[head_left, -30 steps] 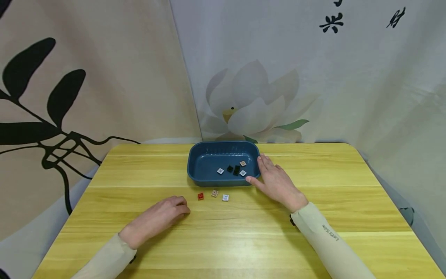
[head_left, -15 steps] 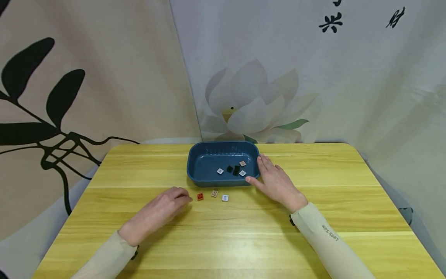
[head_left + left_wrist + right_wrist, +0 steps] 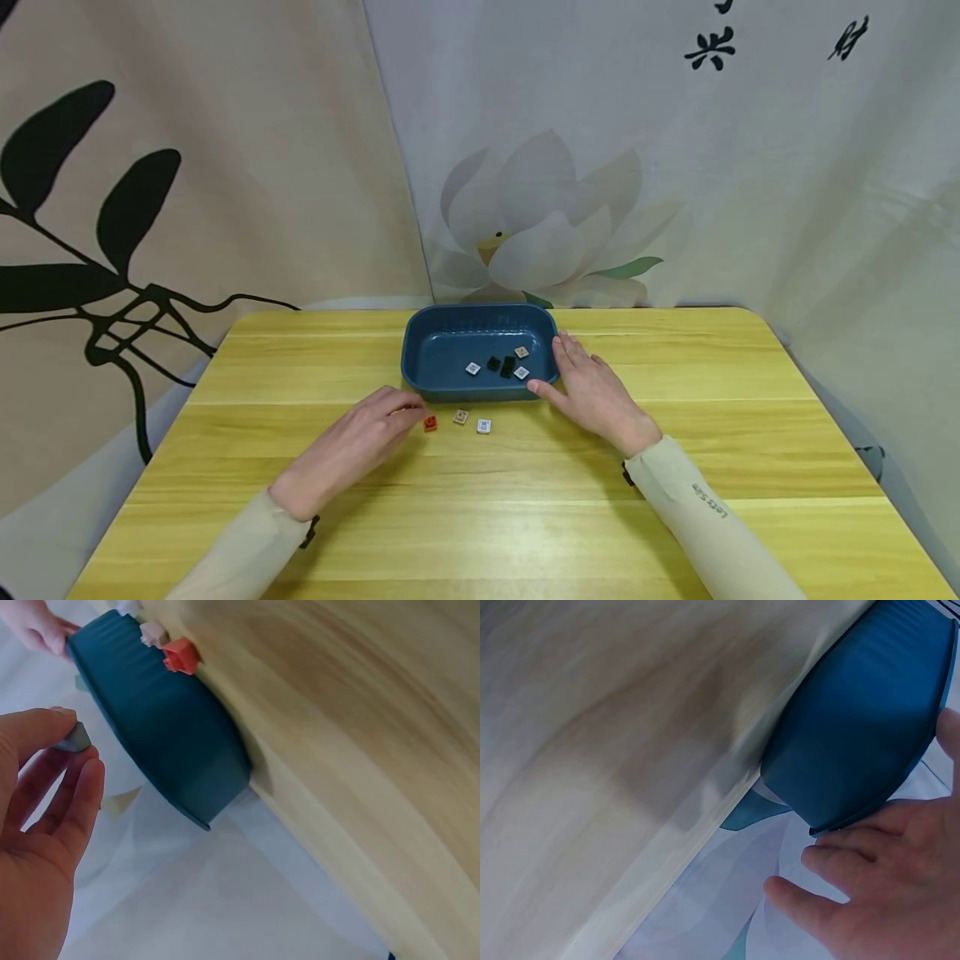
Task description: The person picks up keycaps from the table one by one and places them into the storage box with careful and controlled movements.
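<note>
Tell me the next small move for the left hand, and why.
Probably carry the gray keycap-like piece into the blue tray and release it: the left hand pinches it near the tray's corner, other small pieces lie inside, and the right hand touches the tray's end.

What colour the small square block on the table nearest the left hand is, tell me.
Red; that small red block shows best in the left wrist view.

Tray (image 3: 472,395) on your table (image 3: 480,533), far edge; inner pieces (image 3: 508,367) in it; three outer pieces (image 3: 461,417) before it, between your left hand (image 3: 356,437) and right hand (image 3: 597,398).
</note>
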Tool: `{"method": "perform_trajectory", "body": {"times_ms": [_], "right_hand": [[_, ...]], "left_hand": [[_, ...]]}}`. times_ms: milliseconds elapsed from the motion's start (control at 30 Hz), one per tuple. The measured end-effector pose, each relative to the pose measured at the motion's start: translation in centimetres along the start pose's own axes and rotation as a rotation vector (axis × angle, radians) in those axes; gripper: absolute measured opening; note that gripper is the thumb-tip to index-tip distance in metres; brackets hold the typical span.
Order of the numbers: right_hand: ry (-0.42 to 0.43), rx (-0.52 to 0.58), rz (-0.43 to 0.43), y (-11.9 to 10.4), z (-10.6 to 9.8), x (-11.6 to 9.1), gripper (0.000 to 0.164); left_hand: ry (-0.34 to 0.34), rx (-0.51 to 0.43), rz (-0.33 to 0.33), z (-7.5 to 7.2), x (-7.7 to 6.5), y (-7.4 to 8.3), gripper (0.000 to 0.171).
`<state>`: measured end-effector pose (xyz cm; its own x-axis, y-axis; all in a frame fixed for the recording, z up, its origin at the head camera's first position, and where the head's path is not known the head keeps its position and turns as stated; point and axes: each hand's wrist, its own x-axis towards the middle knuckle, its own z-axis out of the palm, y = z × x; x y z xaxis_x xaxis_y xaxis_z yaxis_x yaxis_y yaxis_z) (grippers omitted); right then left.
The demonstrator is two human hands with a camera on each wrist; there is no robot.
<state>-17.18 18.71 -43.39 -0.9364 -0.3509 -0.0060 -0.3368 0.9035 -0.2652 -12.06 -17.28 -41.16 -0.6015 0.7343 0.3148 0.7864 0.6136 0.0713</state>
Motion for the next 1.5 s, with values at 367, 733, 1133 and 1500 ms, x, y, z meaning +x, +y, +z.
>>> {"method": "perform_trajectory", "body": {"times_ms": [367,733,1133,1500], "right_hand": [[0.006,0.004,-0.001,-0.1,-0.1,-0.1,0.097],[0.002,0.007,0.005,0.0,0.1,0.0,0.098],[0.000,0.003,0.006,0.0,0.1,0.1,0.096],[-0.001,0.000,0.001,0.0,0.0,0.0,0.096]], "left_hand": [[0.105,-0.049,-0.028,0.1,2.3,0.1,0.037],[0.189,-0.132,-0.174,0.2,5.1,0.0,0.034],[0.137,-0.203,-0.297,2.1,7.4,-1.3,0.024],[0.035,-0.155,-0.352,3.8,9.6,-2.4,0.021]]}}
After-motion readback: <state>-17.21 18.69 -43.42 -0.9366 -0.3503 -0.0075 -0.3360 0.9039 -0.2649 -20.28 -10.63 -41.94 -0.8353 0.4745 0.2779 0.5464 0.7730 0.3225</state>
